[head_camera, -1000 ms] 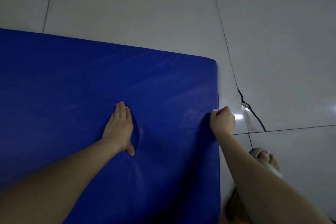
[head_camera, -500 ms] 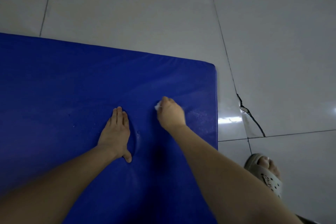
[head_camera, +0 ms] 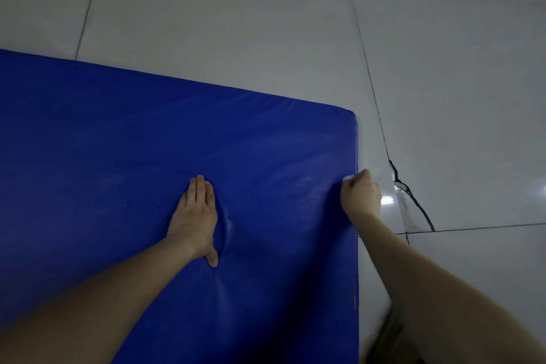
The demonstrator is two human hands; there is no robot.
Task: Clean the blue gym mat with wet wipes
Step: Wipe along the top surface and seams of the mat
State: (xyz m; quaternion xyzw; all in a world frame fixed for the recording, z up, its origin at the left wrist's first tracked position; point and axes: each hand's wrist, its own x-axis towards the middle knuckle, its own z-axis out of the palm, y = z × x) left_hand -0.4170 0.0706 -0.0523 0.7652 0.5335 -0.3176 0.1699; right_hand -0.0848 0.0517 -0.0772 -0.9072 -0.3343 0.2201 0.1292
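Note:
The blue gym mat (head_camera: 124, 151) lies on the tiled floor and fills the left and lower part of the view. My left hand (head_camera: 195, 216) presses flat on the mat with straight fingers, denting the padding under the palm. My right hand (head_camera: 360, 198) is a fist at the mat's right edge, fingers curled round a white wet wipe (head_camera: 351, 178) of which only a sliver shows at the knuckles. A faint damp sheen lies on the mat between the two hands.
Pale grey floor tiles (head_camera: 236, 23) surround the mat on the far and right sides. A dark crack (head_camera: 413, 195) runs through the tile just right of my right hand. A glossy reflection shines beside it.
My right hand with the wipe has swept rightward from the mat's middle, near my left hand, out to the right edge. My left hand has stayed pressed in place.

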